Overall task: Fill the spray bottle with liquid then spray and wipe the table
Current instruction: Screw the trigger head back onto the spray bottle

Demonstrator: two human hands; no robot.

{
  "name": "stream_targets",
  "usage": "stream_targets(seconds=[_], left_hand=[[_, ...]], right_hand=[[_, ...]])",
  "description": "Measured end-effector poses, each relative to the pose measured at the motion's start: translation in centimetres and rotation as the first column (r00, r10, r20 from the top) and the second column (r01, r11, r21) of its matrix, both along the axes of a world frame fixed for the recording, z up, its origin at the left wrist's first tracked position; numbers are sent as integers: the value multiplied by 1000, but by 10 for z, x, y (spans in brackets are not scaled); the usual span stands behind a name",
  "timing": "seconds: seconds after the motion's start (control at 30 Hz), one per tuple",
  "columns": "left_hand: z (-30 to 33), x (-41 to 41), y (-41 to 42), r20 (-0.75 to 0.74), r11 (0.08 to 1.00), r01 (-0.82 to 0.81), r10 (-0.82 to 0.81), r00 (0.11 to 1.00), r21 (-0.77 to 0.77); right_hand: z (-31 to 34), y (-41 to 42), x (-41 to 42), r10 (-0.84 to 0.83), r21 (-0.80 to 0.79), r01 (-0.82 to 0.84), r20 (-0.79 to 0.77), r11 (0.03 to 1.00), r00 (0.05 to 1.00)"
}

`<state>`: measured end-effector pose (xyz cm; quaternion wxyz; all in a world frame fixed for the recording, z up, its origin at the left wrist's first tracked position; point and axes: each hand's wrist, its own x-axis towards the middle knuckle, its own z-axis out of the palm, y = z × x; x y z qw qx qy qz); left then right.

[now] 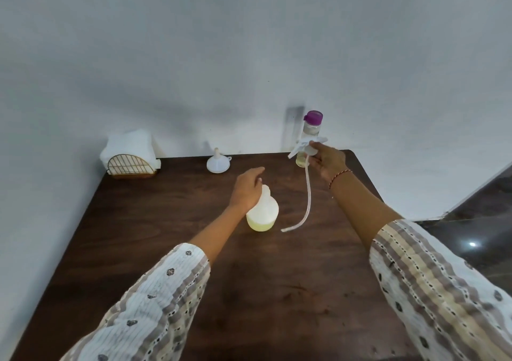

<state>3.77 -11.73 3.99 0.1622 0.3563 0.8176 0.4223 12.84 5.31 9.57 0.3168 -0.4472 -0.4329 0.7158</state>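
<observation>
A translucent spray bottle body [263, 213] stands uncapped mid-table, with pale yellow liquid in its bottom. My left hand [247, 190] rests against its left shoulder, fingers extended past the neck. My right hand [327, 161] holds the white spray head [306, 145] lifted above the table at the back right. Its long dip tube [307, 194] hangs down and curves left, its end near the table beside the bottle. A white funnel [218, 162] sits upside down at the back. A clear bottle with a purple cap [311, 130] and yellowish liquid stands behind the spray head.
A dark wooden table [194, 249] fills the view, set in a corner of white walls. A napkin holder with white tissues [130, 155] sits at the back left corner. The table's right edge borders a dark glossy floor [476, 222].
</observation>
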Motion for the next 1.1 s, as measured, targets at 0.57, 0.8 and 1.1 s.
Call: stream_targets(seconds=[0.57,0.8,1.1], left_hand=[[-26,-7,-16,153,982,158,-142,978,-102],[0,-9,-9,-513,962,50,-187,838,-268],[14,-7,2,-41,997,66,-65,997,36]], right_hand=[[5,-8,-31,-348,-276,269,-299,923,888],[5,-5,-28,-364,-325,256,-337,911,868],[8,-9,-24,-351,-331,251,-291,910,890]])
